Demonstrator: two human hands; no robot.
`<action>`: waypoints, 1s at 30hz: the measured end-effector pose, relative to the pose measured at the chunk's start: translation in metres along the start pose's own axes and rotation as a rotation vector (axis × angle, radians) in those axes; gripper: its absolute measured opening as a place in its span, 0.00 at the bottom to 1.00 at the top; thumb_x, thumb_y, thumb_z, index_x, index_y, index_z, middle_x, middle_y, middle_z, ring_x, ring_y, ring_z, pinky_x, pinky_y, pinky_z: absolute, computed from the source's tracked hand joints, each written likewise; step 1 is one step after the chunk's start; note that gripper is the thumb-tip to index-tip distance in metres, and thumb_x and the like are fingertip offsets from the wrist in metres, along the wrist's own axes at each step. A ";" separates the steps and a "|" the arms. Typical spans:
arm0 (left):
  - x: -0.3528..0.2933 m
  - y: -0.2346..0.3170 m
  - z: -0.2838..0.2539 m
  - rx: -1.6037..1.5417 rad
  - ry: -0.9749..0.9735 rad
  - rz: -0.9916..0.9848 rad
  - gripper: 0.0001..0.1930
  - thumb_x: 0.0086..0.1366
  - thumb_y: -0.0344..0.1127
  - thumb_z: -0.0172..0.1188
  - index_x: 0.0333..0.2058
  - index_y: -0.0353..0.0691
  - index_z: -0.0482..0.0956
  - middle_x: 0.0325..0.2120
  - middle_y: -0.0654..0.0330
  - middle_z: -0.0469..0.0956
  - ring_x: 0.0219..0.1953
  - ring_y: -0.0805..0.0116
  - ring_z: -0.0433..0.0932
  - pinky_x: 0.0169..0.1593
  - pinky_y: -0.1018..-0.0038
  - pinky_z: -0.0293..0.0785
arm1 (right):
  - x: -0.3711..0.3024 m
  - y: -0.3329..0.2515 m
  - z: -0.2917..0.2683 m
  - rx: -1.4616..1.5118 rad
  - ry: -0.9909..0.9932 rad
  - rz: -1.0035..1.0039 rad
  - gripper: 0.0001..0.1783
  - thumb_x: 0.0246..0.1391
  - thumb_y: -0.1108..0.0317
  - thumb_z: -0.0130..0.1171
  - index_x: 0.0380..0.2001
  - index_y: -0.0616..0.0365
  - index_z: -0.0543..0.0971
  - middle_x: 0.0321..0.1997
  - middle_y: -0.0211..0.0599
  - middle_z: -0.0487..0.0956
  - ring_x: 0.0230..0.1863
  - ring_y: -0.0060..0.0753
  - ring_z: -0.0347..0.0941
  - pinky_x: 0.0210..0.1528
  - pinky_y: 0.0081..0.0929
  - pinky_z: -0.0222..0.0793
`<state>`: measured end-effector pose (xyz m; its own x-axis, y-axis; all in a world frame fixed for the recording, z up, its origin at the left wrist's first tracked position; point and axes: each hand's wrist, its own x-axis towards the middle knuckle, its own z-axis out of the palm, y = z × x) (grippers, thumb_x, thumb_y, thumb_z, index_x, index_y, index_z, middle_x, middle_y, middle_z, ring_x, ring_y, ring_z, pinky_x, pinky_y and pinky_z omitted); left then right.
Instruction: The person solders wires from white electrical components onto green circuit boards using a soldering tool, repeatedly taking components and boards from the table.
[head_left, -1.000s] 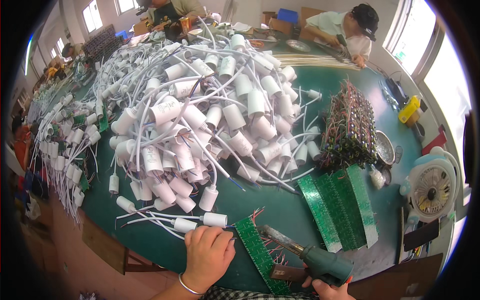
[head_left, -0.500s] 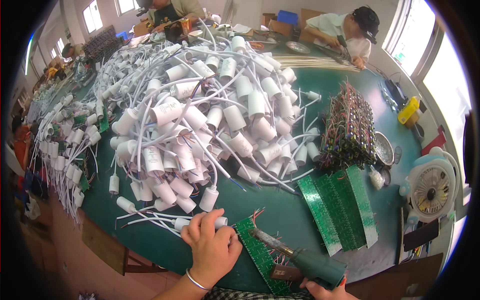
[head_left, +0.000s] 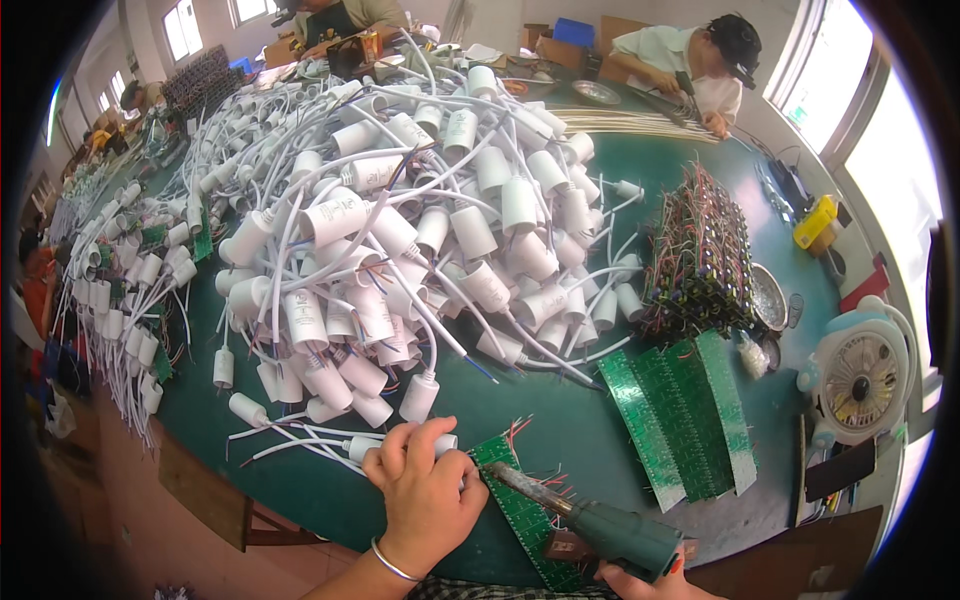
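Observation:
My left hand (head_left: pixel 430 490) is closed over white lamp holders with cables, near the table's front edge. One white lamp holder (head_left: pixel 446 443) shows past its index finger, beside the end of a green circuit board strip (head_left: pixel 518 508) with thin red and white wires. In my right hand (head_left: pixel 640 580), at the bottom edge, is a green-bodied soldering gun (head_left: pixel 625 535). Its metal barrel points up and left, and the tip is over the upper end of the strip, close to my left fingers. Whether the tip touches the board I cannot tell. A brown block (head_left: pixel 567 546) lies by the strip.
A big heap of white lamp holders (head_left: pixel 470 235) covers the table's middle. To its right are stacked wired boards (head_left: pixel 700 255), bare green board panels (head_left: pixel 680 420), a metal bowl (head_left: pixel 768 297) and a small fan (head_left: pixel 860 385). Co-workers (head_left: pixel 700 75) sit across the table.
The soldering gun has shifted slightly down and left, its tip now lower over the strip's upper end. My left hand keeps its hold, nearly in place.

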<state>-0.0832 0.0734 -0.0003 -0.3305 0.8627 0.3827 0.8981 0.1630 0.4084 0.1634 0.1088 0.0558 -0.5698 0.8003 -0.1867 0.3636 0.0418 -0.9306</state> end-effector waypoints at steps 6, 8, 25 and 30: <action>0.000 0.000 0.000 -0.027 -0.008 -0.025 0.08 0.41 0.30 0.62 0.21 0.47 0.72 0.47 0.60 0.70 0.51 0.53 0.62 0.52 0.55 0.48 | 0.002 0.002 0.001 0.024 -0.057 0.012 0.19 0.50 0.73 0.58 0.47 0.66 0.76 0.49 0.46 0.78 0.50 0.39 0.74 0.52 0.33 0.66; 0.000 0.000 0.001 -0.028 -0.006 -0.023 0.08 0.41 0.30 0.62 0.21 0.47 0.72 0.47 0.60 0.70 0.51 0.53 0.62 0.52 0.55 0.48 | 0.000 0.002 0.003 0.056 -0.033 0.063 0.18 0.50 0.73 0.58 0.46 0.66 0.75 0.48 0.47 0.78 0.49 0.39 0.74 0.52 0.34 0.66; -0.001 0.000 0.001 -0.035 0.007 -0.003 0.06 0.42 0.30 0.62 0.21 0.46 0.74 0.43 0.62 0.72 0.49 0.54 0.64 0.51 0.57 0.51 | -0.010 0.005 0.004 0.047 0.154 -0.031 0.09 0.51 0.75 0.57 0.37 0.66 0.77 0.27 0.35 0.79 0.27 0.27 0.75 0.31 0.27 0.70; -0.003 -0.004 0.001 -0.147 0.037 0.039 0.09 0.41 0.27 0.64 0.23 0.45 0.73 0.42 0.63 0.73 0.48 0.53 0.66 0.52 0.58 0.54 | -0.011 0.007 0.002 0.018 0.145 -0.078 0.10 0.49 0.75 0.59 0.37 0.65 0.77 0.28 0.36 0.79 0.26 0.28 0.75 0.30 0.27 0.70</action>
<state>-0.0851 0.0708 -0.0042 -0.3088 0.8483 0.4301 0.8594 0.0552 0.5083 0.1707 0.0989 0.0504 -0.4831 0.8729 -0.0676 0.3082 0.0973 -0.9463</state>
